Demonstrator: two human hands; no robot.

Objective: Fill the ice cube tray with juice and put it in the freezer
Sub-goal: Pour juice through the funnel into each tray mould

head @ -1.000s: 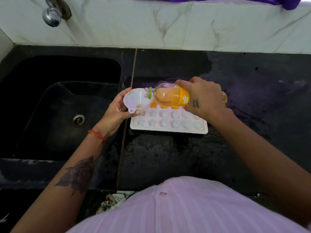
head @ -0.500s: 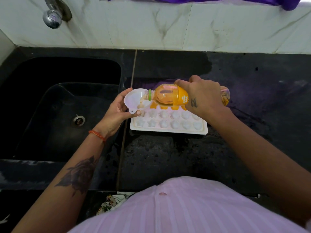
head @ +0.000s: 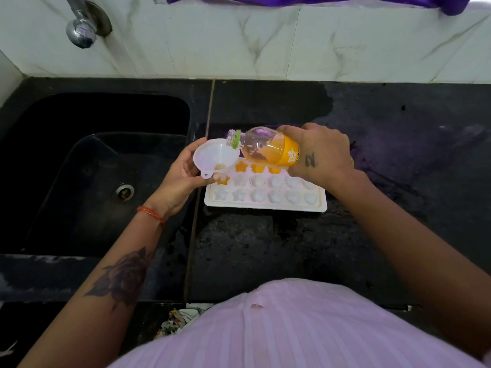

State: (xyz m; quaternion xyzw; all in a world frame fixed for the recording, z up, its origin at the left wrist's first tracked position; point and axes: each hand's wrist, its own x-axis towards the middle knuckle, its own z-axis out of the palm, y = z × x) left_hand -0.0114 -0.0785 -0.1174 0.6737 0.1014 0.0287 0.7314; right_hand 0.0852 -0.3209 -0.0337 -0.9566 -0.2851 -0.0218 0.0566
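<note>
Head-camera footage is showing an ice cube tray (head: 265, 201) being filled while it is lying flat on the dark tabletop (head: 265, 248), just beside the sink (head: 93, 168), presumably so that any spill can be wiped toward the basin. A white funnel (head: 216, 156) is being held over the tray's far-left corner by the left hand (head: 183, 179), its fingers curled round the rim, so that the juice is being guided into one small cell at a time. A juice bottle (head: 265, 148) is being gripped around its body by the right hand (head: 321, 152), fingers wrapped over it, and is being tipped with its open neck at the funnel's edge; the shallow tilt is probably being chosen to keep the flow slow. Several far-row cells and one at the left end of the middle row are showing orange, while the nearer cells are looking unfilled, so the filling is judged to be at an early stage. No freezer is being shown.
</note>
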